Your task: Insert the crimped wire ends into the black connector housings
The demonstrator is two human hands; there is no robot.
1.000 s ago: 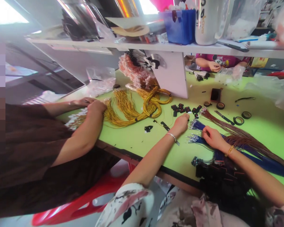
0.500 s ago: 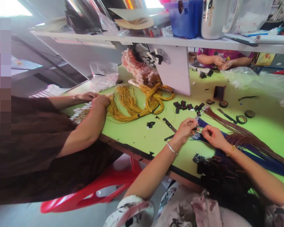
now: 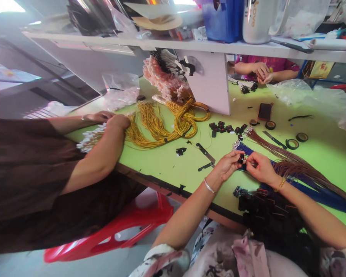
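Note:
My left hand (image 3: 227, 164) is closed on a small black connector (image 3: 241, 158), held above the green table. Close against it on the right, my right hand (image 3: 259, 167) pinches a thin wire end at the connector. Bundles of blue wires (image 3: 314, 194) and brown wires (image 3: 279, 152) run from beside my hands toward the right edge. Several loose black connectors (image 3: 220, 127) lie beyond my left hand. Nearer my body is a pile of black connectors with wires (image 3: 276, 215).
At left, a person's arm (image 3: 99, 154) rests near yellow wire bundles (image 3: 161, 136). Black tape rolls (image 3: 292, 144) and a dark blade (image 3: 274, 140) lie at right. A shelf (image 3: 167, 45) crosses above the table (image 3: 150, 165). Another person's hands (image 3: 263, 73) show beyond it.
My left hand has moved slightly down, and the black connector now shows between its fingertips. My right hand has come close to it with a wire end. The view has shifted slightly.

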